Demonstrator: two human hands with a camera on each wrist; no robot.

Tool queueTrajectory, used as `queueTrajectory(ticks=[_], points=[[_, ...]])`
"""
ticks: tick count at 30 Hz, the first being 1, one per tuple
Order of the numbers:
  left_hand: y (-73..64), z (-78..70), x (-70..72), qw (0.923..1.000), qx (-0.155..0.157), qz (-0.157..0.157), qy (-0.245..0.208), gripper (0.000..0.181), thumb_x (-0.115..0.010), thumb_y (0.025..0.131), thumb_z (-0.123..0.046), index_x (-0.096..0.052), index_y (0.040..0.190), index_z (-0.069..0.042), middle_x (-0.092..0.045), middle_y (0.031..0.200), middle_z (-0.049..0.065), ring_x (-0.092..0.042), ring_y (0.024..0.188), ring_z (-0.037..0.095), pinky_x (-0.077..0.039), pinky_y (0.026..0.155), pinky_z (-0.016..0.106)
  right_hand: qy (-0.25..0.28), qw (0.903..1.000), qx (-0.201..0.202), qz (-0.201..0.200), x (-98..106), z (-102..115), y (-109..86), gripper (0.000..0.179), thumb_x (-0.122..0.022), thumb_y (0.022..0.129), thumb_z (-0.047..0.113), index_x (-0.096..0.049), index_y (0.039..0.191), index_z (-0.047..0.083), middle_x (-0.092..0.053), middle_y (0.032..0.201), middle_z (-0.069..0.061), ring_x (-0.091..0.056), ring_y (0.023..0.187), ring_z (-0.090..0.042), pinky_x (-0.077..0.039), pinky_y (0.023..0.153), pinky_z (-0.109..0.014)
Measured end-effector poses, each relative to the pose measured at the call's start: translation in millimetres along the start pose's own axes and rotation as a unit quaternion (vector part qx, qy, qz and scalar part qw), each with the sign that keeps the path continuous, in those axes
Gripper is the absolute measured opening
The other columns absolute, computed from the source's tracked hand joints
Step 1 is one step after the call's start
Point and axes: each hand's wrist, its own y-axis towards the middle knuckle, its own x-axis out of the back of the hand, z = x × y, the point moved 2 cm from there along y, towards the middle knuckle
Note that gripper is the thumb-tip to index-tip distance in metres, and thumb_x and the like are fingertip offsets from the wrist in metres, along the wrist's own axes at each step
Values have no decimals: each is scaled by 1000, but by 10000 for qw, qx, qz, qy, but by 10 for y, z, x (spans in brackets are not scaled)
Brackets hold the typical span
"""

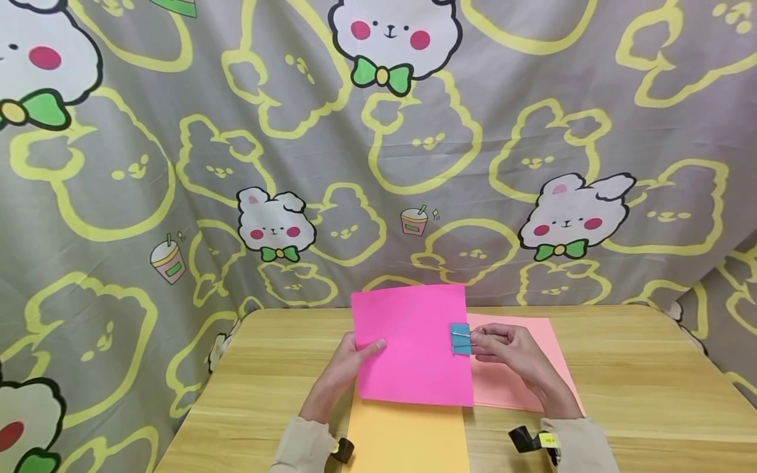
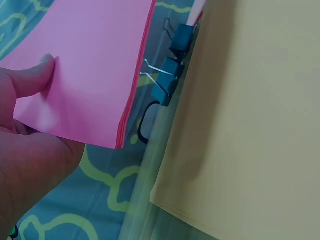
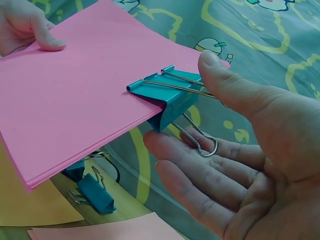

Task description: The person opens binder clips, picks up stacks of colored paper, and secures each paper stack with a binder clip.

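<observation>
My left hand [image 1: 349,361] grips a stack of bright pink paper [image 1: 408,368] at its left edge, thumb on the front face. The stack is held up and tilted over the table. On its right edge sits a teal binder clip [image 1: 460,339] with silver wire handles. My right hand [image 3: 235,145] is at that clip: the thumb lies on the upper handle, and the fingers are curled under the lower one. Several sheets show in layers along the stack's edge in the right wrist view.
Yellow-orange paper [image 1: 408,440] lies on the wooden table [image 1: 644,368] in front, and light pink paper [image 1: 514,387] lies to the right. Two more teal binder clips, one nearer [image 3: 96,194], rest on the table behind the pink stack. A patterned grey curtain [image 1: 355,157] hangs behind.
</observation>
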Motion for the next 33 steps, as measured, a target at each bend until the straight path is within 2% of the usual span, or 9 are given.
queueTrajectory(ticks=[12, 24, 33], points=[[0, -6, -11, 10000, 35, -41, -17, 20, -62, 104, -16, -62, 115, 1, -71, 93, 6, -71, 81, 19, -58, 75, 34, 17, 10000, 6, 61, -4, 8, -13, 44, -70, 99, 21, -59, 124, -13, -73, 110, -15, -74, 97, -26, -59, 88, -40], [-1, 1, -5, 9999, -24, 115, -27, 23, -61, 105, -17, -60, 119, 0, -72, 97, 8, -73, 85, 21, -59, 77, 35, 24, 9999, -64, 157, 0, 32, -20, 46, -69, 100, 23, -57, 126, -13, -71, 109, -14, -74, 97, -26, -58, 89, -41], [-1, 0, -23, 9994, -45, 298, -153, 28, -60, 105, -15, -58, 126, 3, -73, 103, 7, -73, 90, 20, -59, 80, 36, 109, 9998, -159, -77, -11, 18, -6, 48, -72, 98, 25, -57, 126, -12, -71, 108, -15, -74, 97, -28, -57, 91, -47]])
